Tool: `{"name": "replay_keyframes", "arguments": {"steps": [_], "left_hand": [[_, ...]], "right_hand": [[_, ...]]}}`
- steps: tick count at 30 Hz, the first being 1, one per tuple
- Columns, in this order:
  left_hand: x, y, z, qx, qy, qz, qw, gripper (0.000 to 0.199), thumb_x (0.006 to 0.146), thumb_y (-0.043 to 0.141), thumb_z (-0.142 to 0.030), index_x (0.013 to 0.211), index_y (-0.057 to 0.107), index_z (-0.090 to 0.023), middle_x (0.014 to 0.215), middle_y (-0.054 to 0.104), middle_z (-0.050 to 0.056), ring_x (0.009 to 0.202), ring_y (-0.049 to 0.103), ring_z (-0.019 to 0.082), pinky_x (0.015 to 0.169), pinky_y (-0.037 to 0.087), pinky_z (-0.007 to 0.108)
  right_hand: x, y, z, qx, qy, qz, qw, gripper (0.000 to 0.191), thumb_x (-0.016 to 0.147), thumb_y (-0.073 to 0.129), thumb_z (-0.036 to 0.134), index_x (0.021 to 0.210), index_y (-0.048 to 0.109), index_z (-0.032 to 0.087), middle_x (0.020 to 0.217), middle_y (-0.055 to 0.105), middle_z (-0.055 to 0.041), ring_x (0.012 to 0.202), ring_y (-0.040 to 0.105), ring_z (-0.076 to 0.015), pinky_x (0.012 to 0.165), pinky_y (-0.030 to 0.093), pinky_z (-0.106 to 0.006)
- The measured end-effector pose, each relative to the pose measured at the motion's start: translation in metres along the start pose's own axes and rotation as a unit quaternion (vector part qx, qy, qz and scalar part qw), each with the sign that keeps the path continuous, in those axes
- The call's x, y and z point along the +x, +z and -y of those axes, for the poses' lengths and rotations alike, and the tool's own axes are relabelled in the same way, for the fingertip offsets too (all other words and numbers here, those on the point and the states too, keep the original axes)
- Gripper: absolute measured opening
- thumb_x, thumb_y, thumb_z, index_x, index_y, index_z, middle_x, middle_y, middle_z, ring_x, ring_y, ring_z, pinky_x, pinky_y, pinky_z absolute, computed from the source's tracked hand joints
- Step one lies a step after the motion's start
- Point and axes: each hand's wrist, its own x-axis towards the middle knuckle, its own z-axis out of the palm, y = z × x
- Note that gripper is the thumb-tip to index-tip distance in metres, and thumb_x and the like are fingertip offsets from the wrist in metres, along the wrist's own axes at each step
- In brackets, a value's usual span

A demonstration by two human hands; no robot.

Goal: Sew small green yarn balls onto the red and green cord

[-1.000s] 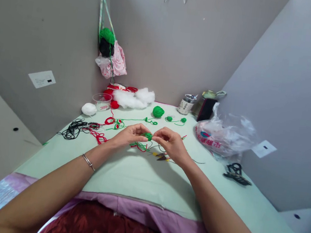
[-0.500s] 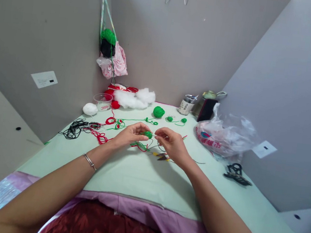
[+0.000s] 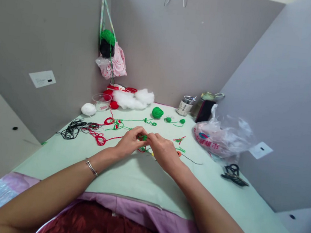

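Observation:
My left hand (image 3: 132, 141) is closed in a pinch around a small green yarn piece (image 3: 144, 138), most of which the fingers cover. Against it presses my right hand (image 3: 160, 147), its fingers pinched together; what they grip is hidden. Under the hands lie green and red yarn bits, partly covered. Part of an orange-handled tool (image 3: 179, 153) shows beside my right hand, with a dark thread (image 3: 192, 160) trailing to the right. Beyond the hands rests a green yarn ball (image 3: 157, 112).
Tangled black yarn (image 3: 76, 128) and red yarn (image 3: 98, 138) lie left. Behind are a white yarn ball (image 3: 88, 109), a clear tub (image 3: 101, 103) and white stuffing (image 3: 129, 100). A pen tin (image 3: 185, 107), plastic bag (image 3: 218, 137) and black hair claw (image 3: 234, 175) stand or lie right.
My right hand has moved left and now meets the green piece and my left hand. The thin, needle-like thing seen between the hands before is now hidden. The view has shifted slightly.

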Motion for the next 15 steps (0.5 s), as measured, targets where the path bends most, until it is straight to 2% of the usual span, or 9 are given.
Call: {"name": "replay_keyframes", "arguments": {"steps": [4,6,7,8,10,12,14,15], "left_hand": [[-0.001,0.0,-0.002,0.087,0.069,-0.01,0.994,0.018,0.077,0.07,-0.029,0.078,0.055,-0.019,0.085,0.052,0.001,0.081,0.05,0.016,0.07,0.041,0.027],[-0.001,-0.003,-0.002,0.109,0.088,-0.018,0.99,0.02,0.077,0.071,-0.03,0.079,0.054,-0.019,0.086,0.052,0.001,0.082,0.05,0.016,0.07,0.041,0.027],[0.0,-0.004,-0.001,0.114,0.089,-0.024,0.989,0.021,0.077,0.071,-0.03,0.081,0.054,-0.02,0.087,0.052,0.001,0.082,0.05,0.017,0.069,0.04,0.027],[0.002,-0.007,0.001,0.12,0.088,-0.031,0.988,0.021,0.077,0.071,-0.03,0.082,0.053,-0.02,0.088,0.052,0.002,0.082,0.05,0.017,0.069,0.04,0.027],[0.005,-0.015,0.005,0.137,0.082,-0.054,0.986,0.023,0.075,0.073,-0.03,0.082,0.053,-0.02,0.088,0.051,0.001,0.081,0.05,0.016,0.07,0.04,0.028],[0.009,-0.024,0.01,0.153,0.069,-0.087,0.982,0.025,0.074,0.073,-0.029,0.082,0.052,-0.02,0.087,0.052,0.001,0.08,0.049,0.016,0.071,0.04,0.028],[0.014,-0.034,0.014,0.159,0.049,-0.118,0.979,0.025,0.073,0.073,-0.029,0.082,0.052,-0.02,0.088,0.052,0.0,0.079,0.049,0.016,0.071,0.039,0.028],[0.016,-0.039,0.016,0.158,0.041,-0.13,0.978,0.025,0.072,0.074,-0.029,0.081,0.052,-0.02,0.088,0.053,0.0,0.078,0.049,0.015,0.071,0.039,0.028]], "right_hand": [[0.002,0.003,-0.002,0.058,0.0,-0.032,0.998,0.013,0.097,0.045,0.019,0.097,0.058,0.02,0.091,0.066,-0.0065,0.07,0.058,-0.0157,0.056,0.028,-0.025],[0.004,-0.003,-0.001,0.145,0.003,-0.087,0.986,0.013,0.096,0.045,0.02,0.094,0.058,0.021,0.099,0.067,-0.0073,0.075,0.061,-0.0152,0.057,0.032,-0.025],[0.004,-0.01,0.0,0.214,0.016,-0.114,0.97,0.013,0.096,0.046,0.024,0.091,0.058,0.021,0.1,0.068,-0.0076,0.075,0.062,-0.0147,0.057,0.035,-0.025],[0.005,-0.019,0.0,0.296,0.036,-0.133,0.945,0.015,0.096,0.047,0.029,0.089,0.057,0.02,0.099,0.068,-0.0076,0.072,0.063,-0.014,0.057,0.038,-0.025],[0.003,-0.044,-0.002,0.477,0.071,-0.119,0.868,0.023,0.096,0.047,0.041,0.088,0.053,0.021,0.084,0.068,-0.0048,0.058,0.061,-0.0128,0.05,0.04,-0.025],[-0.004,-0.077,-0.012,0.578,0.085,-0.119,0.803,0.027,0.093,0.053,0.048,0.086,0.051,0.023,0.068,0.064,-0.0008,0.05,0.057,-0.013,0.044,0.038,-0.025],[-0.016,-0.111,-0.029,0.603,0.087,-0.193,0.769,0.023,0.086,0.064,0.047,0.083,0.056,0.026,0.051,0.051,0.0045,0.039,0.044,-0.0101,0.039,0.029,-0.025],[-0.023,-0.127,-0.038,0.589,0.09,-0.246,0.765,0.02,0.085,0.067,0.044,0.079,0.058,0.027,0.047,0.043,0.0056,0.037,0.036,-0.0085,0.038,0.022,-0.026]]}}
